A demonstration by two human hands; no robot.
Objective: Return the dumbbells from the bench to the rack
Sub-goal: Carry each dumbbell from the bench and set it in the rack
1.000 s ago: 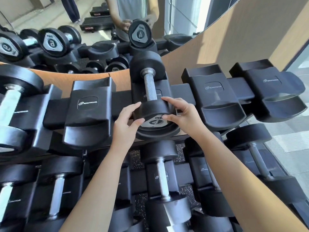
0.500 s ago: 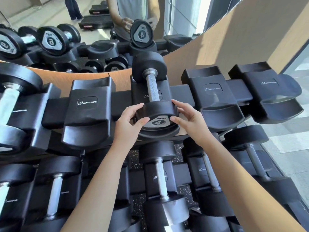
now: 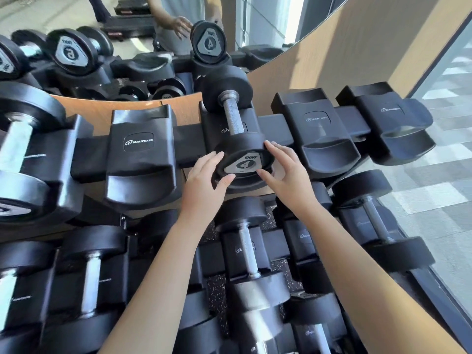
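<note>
You are steadying 4-marked dumbbell point(image 3: 231, 129) in top-tier cradle of Nautilus rack point(image 3: 143, 159), seemingly seating it so it cannot roll. Left hand point(image 3: 204, 186) is cupping near head's left edge, fingers point(image 3: 217, 158) loosely spread; right hand point(image 3: 286, 175) is flanking right edge, fingers curved, barely touching, not clamped. Long axis is running away from you, far head pointing at mirror point(image 3: 127, 34), numbered face tilting toward you.

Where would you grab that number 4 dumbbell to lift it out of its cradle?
Probably the knurled steel handle of the 4 dumbbell, reached from above: it is bare between the two heads and faces up. The cradle covers its underside.
</note>
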